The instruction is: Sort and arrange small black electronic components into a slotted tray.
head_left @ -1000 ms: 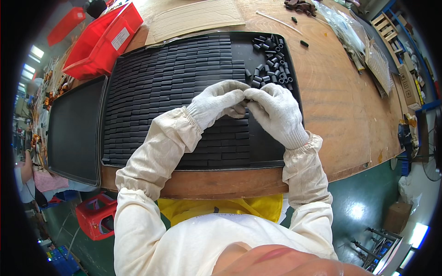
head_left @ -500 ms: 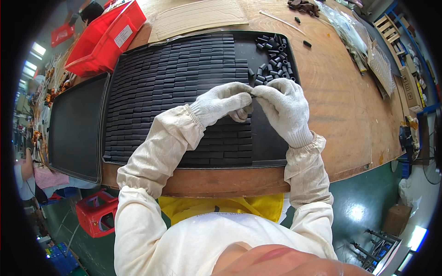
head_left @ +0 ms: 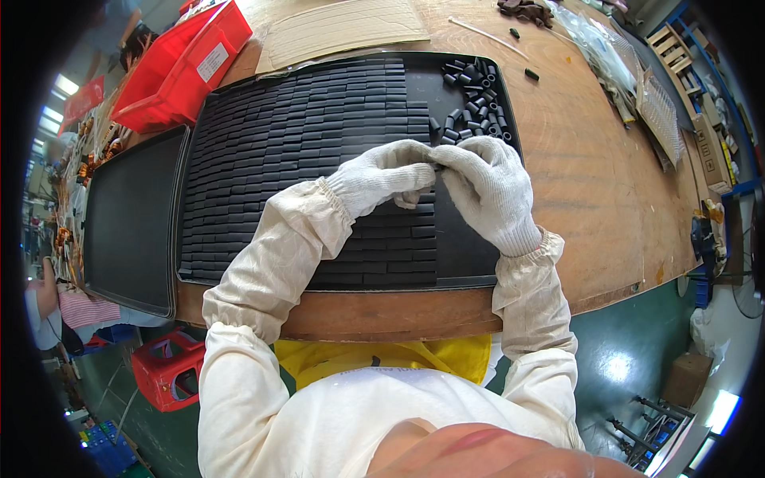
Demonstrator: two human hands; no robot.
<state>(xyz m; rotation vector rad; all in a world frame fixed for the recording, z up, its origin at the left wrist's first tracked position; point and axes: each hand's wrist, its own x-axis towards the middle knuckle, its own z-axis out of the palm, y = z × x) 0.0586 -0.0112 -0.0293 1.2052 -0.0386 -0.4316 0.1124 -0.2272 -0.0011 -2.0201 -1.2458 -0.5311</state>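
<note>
Both hands wear white knit gloves and meet fingertip to fingertip over a black tray [head_left: 466,267]. My left hand [head_left: 386,174] is closed in a pinch, its thumb and forefinger pointing right. Against those fingertips my right hand [head_left: 490,187] pinches too, coming in from the right. Whatever sits between them is small and dark, mostly hidden by the gloves. Rows of short black tubes [head_left: 303,151] lie side by side across the tray's left and middle. Beyond my right hand, loose black tubes [head_left: 478,107] lie heaped in the tray's far right corner.
Left of the tray rests a second black tray [head_left: 131,223]. A red bin [head_left: 183,68] stands at the far left, beside a cardboard sheet [head_left: 343,32]. Two stray black pieces and a thin white stick [head_left: 488,37] lie on the wooden table [head_left: 606,199]. A red stool [head_left: 167,370] stands below.
Both hands stay almost in place. The fingers of my left hand have curled in slightly, and the fingertips have shifted a little against each other.
</note>
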